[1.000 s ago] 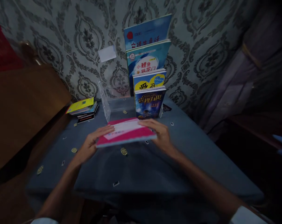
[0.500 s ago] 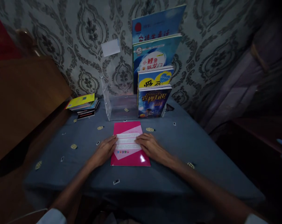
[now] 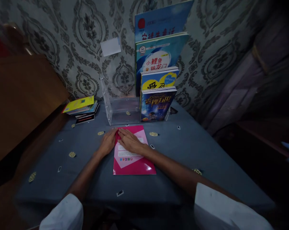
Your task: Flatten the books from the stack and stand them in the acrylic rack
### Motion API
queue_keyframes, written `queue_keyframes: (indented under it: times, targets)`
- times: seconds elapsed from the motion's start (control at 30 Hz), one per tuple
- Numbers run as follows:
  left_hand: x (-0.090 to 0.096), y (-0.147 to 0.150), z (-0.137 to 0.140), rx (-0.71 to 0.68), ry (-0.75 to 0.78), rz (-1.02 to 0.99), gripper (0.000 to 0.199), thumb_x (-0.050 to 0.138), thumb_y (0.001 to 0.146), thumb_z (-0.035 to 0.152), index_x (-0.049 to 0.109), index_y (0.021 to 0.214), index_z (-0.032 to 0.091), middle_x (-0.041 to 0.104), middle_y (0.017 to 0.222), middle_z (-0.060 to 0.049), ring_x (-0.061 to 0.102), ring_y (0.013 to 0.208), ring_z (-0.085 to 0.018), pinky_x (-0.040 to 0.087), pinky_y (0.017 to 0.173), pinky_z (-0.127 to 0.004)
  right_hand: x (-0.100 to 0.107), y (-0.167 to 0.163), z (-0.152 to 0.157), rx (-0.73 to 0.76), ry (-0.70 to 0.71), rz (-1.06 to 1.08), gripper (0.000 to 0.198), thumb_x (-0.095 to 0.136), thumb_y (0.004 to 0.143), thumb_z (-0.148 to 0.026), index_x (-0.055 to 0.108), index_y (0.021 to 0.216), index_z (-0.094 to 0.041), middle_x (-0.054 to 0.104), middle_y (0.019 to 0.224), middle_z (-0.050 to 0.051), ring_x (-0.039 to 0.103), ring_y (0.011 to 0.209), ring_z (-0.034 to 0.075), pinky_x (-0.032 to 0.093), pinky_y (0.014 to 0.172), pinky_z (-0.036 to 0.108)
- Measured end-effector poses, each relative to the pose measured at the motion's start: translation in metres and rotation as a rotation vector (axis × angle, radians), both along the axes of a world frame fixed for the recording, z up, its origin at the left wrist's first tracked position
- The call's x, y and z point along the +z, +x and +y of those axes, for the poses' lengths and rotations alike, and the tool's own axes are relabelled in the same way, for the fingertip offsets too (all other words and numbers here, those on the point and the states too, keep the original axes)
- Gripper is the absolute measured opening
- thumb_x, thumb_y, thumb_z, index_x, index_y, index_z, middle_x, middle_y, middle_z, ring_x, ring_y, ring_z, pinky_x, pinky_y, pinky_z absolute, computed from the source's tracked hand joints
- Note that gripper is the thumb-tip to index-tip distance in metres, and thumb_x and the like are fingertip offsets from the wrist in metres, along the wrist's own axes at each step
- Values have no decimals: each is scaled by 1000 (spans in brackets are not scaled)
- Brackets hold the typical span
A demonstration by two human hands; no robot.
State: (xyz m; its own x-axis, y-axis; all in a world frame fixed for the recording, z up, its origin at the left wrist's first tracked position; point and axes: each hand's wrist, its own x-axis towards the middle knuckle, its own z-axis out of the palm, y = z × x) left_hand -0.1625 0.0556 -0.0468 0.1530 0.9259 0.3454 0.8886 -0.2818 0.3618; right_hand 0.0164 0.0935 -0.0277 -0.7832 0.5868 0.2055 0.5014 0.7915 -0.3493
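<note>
A pink booklet [image 3: 135,166] lies flat on the cloth-covered table, its printed side facing up. My right hand [image 3: 130,141] rests flat across its upper part, palm down, fingertips close to the far left corner. Along the booklet's left edge lies my left hand [image 3: 108,140], fingers stretched out and touching that edge near the same corner. The two hands' fingertips almost meet there. Some of the printed text is hidden beneath my right hand.
Behind the booklet stands a clear acrylic rack [image 3: 108,110], with several upright books [image 3: 156,107] at its right end. A stack of books [image 3: 81,107] lies at the back left. A patterned wall [image 3: 89,28] closes off the back; the blue tablecloth [image 3: 180,150] has pineapple prints.
My right hand has slid leftward and away from me over the booklet, from its right side to the far left corner. My left hand has moved slightly up along the left edge.
</note>
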Motion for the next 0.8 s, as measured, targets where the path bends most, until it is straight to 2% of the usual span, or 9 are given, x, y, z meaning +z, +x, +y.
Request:
queue_keyframes:
  times: [0.13, 0.27, 0.37, 0.5, 0.6, 0.8]
  targets:
    - [5, 1, -3, 30, -74, 99, 45, 36, 97, 14, 52, 139, 15, 55, 146, -13, 48, 139, -25, 39, 115, -47, -9, 25, 14, -82, 14, -17, 54, 42, 100, -34, 47, 145, -5, 42, 154, 21, 32, 148, 28, 27, 122, 47]
    - [16, 8, -4, 70, -121, 148, 43, 36, 101, 24, 52, 140, 15, 53, 147, -13, 48, 139, -25, 38, 116, -46, -14, 66, 26, -205, -7, 26, 52, 40, 99, -34, 50, 143, -8, 45, 152, 19, 37, 146, 29, 26, 122, 52]
    - [23, 14, -6, 71, -144, 197, 44, 38, 102, 32, 51, 140, 14, 52, 149, -13, 45, 141, -26, 38, 116, -46, -16, 89, 36, -198, -76, 99, 50, 39, 99, -34, 53, 142, -12, 49, 151, 16, 39, 144, 29, 28, 120, 53]
    - [28, 21, -2, 67, -215, 302, 52, 37, 102, 38, 45, 146, 10, 42, 155, -16, 33, 148, -27, 31, 119, -48, -17, 101, 50, -167, -179, 253, 47, 38, 100, -36, 57, 140, -18, 58, 144, 11, 50, 137, 26, 38, 115, 50]
    - [27, 29, 9, 13, -265, 341, 59, 34, 103, 45, 38, 150, 9, 34, 159, -18, 28, 150, -28, 26, 121, -48, -15, 103, 56, -179, -272, 346, 48, 37, 101, -38, 57, 139, -18, 60, 142, 11, 55, 132, 25, 42, 112, 47]
    - [23, 55, 34, -196, -270, 337, 68, 25, 103, 55, 29, 154, 11, 28, 162, -17, 20, 152, -27, 21, 123, -47, -12, 106, 60, -176, -362, 450, 48, 36, 103, -42, 56, 140, -19, 58, 144, 10, 54, 134, 23, 38, 115, 46]
